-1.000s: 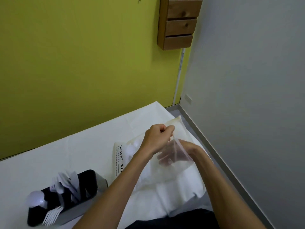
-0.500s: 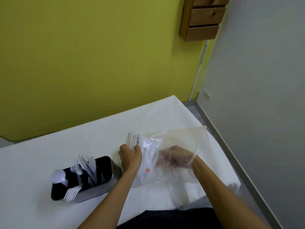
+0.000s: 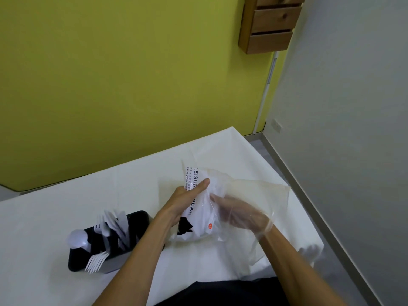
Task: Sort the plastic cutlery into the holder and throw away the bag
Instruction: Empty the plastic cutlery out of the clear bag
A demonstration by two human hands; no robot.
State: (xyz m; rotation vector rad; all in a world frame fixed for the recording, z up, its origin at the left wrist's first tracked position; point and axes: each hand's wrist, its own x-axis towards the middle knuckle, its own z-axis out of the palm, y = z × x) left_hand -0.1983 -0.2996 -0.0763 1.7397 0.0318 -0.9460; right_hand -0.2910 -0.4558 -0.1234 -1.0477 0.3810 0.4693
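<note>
Clear plastic bag (image 3: 265, 195): left grip (image 3: 187, 202) holding its printed side, right grip (image 3: 238, 215) inside, fingers relaxed, wide.

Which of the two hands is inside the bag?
The right hand, seen through the clear plastic of the bag; the left hand holds the bag from outside, at its printed end.

the only readable print stands on the white end of the clear plastic bag (image 3: 260, 191), running sideways in black capitals. the large line reads "leisur", passes under the thumb of the left hand (image 3: 183, 202), then shows "ear". beside it a smaller line reads "enjoy every mom", cut off by the same hand. a finer line next to that is too small to read. a round orange sticker (image 3: 210, 226) on the bag bears a white mark that cannot be made out.
</note>
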